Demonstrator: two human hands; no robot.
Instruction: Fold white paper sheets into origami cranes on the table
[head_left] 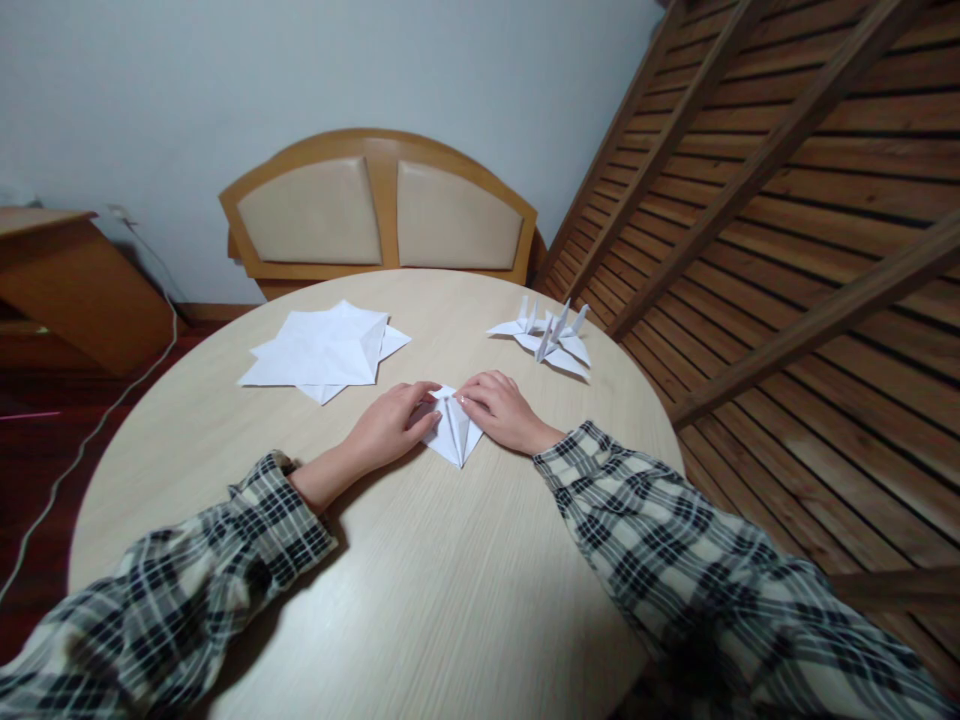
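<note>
A folded piece of white paper [454, 440] lies on the round wooden table, its point towards me and a crease line down its middle. My left hand [397, 420] rests on its left side, thumb and fingertips closed on the paper's edge. On the other side my right hand [501, 408] has its fingers together, pressing the upper right part near the top fold. Parts of the paper's sides are hidden under both hands.
A stack of white paper sheets [319, 345] lies at the back left of the table [420, 600]. Several folded paper cranes [551, 340] stand at the back right. Behind the table is a padded headboard [390, 200]; a slatted wooden wall [787, 250] rises on the right.
</note>
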